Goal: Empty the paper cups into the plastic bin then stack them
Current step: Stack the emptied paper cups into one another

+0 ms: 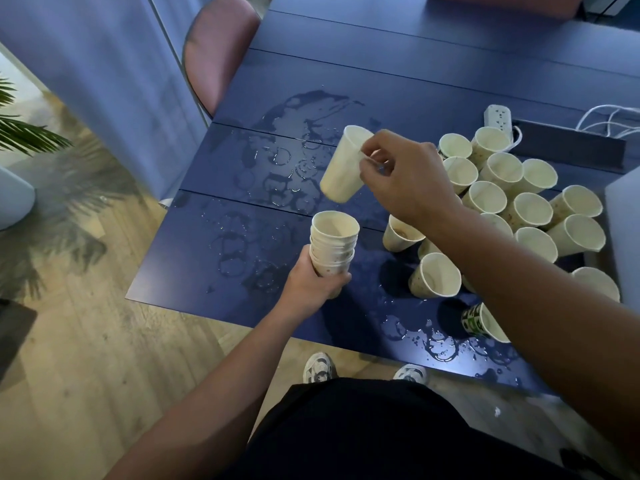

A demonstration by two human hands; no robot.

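Standing at the wet dark-blue worktop [242, 209], your left hand [313, 282] has its fingers wrapped round a short stack of cream paper cups [333, 242], held upright. Your right hand [403, 178] pinches the rim of a single cream paper cup [343, 168], tilted just above the stack. A cluster of loose cream paper cups [519, 202] crowds the worktop's right side, beside a white power strip [498, 117].
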